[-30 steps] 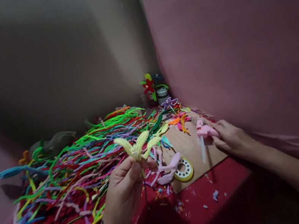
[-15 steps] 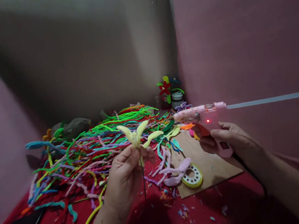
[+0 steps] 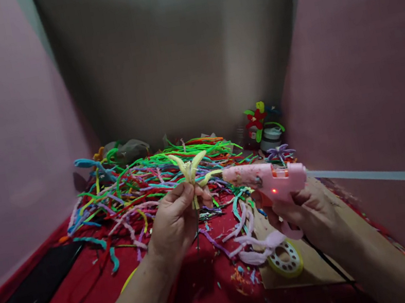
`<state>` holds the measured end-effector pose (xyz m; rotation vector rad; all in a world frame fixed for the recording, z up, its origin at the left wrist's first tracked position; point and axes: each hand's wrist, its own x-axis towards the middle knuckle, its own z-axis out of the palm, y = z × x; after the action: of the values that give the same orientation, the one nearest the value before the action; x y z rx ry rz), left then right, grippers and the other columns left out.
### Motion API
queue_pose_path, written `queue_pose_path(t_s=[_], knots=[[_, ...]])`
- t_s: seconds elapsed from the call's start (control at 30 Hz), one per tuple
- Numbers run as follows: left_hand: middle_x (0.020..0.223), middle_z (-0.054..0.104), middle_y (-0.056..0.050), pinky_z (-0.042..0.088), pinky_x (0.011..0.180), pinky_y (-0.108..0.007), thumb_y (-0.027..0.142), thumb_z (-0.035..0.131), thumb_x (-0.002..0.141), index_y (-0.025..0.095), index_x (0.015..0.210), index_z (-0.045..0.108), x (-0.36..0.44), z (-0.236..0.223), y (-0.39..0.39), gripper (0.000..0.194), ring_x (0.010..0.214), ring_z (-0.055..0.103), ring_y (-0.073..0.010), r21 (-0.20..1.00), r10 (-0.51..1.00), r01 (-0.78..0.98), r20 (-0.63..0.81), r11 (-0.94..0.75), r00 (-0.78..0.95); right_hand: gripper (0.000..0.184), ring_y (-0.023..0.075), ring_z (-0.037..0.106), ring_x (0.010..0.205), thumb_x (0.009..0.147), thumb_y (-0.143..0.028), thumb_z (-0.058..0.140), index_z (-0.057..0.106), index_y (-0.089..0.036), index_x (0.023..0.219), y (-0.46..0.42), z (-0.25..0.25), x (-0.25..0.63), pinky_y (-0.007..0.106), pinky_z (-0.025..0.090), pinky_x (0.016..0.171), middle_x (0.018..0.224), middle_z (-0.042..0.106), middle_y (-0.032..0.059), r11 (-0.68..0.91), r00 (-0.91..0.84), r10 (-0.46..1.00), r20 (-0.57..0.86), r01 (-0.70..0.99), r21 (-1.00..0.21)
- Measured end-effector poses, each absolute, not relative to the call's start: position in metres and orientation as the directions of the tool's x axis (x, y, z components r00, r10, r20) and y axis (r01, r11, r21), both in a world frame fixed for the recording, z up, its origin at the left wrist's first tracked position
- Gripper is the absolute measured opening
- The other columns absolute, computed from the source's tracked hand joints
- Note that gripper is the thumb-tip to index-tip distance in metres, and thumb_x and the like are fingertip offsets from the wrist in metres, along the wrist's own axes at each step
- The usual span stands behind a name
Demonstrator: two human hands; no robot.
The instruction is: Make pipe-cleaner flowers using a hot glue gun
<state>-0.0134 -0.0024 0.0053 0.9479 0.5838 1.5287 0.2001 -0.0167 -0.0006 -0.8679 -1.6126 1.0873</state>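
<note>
Between the thumb and fingers of my left hand point(image 3: 175, 219) is a pale yellow pipe-cleaner flower point(image 3: 189, 167), its petals spread upward and a thin dark stem below. My right hand point(image 3: 307, 211) is wrapped round the handle of a pink glue gun point(image 3: 265, 178), whose red light is lit. A long clear glue stick point(image 3: 382, 174) sticks out of its back end. The gun's nozzle points left, close to a yellow petal on the flower's right side; whether they touch I cannot tell.
Many coloured pipe cleaners point(image 3: 153, 181) are heaped at the back. A roll of tape point(image 3: 285, 259) and lilac petals point(image 3: 259, 251) lie by a cardboard sheet point(image 3: 309, 268). Red flowers point(image 3: 255, 119) and a lidded jar point(image 3: 272, 135) stand behind. A black flat object point(image 3: 34, 285) lies left.
The glue gun has moved left and slightly down, bringing its nozzle close to the flower. The view has turned left, so the background sits further right. My left hand still holds the flower.
</note>
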Motion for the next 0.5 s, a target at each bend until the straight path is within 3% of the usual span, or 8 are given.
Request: queue_pose_path(t_s=[0.1, 0.27, 0.5], knots=[[0.062, 0.064, -0.004, 0.044, 0.065, -0.025, 0.022, 0.065, 0.073, 0.013, 0.063, 0.066, -0.0124, 0.0008, -0.0002, 0.014, 0.061, 0.058, -0.0136, 0.805, 0.969, -0.564, 0.245, -0.184, 0.034, 0.024, 0.0098, 0.033, 0.04, 0.075, -0.042, 0.058, 0.058, -0.019, 0.069, -0.0156, -0.0047, 0.2029, 0.023, 0.023, 0.035, 0.05, 0.046, -0.0004, 0.337, -0.289, 0.908, 0.303, 0.073, -0.939], [0.061, 0.063, -0.003, 0.044, 0.064, -0.025, 0.02, 0.068, 0.07, 0.013, 0.062, 0.067, -0.0098, -0.0027, 0.001, 0.011, 0.061, 0.058, -0.0133, 0.803, 0.973, -0.573, 0.227, -0.167, 0.035, 0.031, 0.01, 0.032, 0.041, 0.075, -0.044, 0.057, 0.051, -0.02, 0.057, -0.016, -0.003, 0.2042, 0.024, 0.023, 0.036, 0.047, 0.041, -0.0012, 0.337, -0.281, 0.914, 0.293, 0.122, -0.933], [0.062, 0.063, -0.003, 0.044, 0.066, -0.025, 0.019, 0.066, 0.073, 0.012, 0.064, 0.068, -0.0085, -0.0043, 0.001, 0.012, 0.062, 0.059, -0.0128, 0.809, 0.969, -0.565, 0.239, -0.163, 0.061, 0.027, 0.0095, 0.034, 0.045, 0.076, -0.041, 0.058, 0.055, -0.018, 0.063, -0.0188, -0.005, 0.2038, 0.023, 0.025, 0.04, 0.052, 0.045, -0.0007, 0.306, -0.268, 0.927, 0.263, 0.134, -0.942]])
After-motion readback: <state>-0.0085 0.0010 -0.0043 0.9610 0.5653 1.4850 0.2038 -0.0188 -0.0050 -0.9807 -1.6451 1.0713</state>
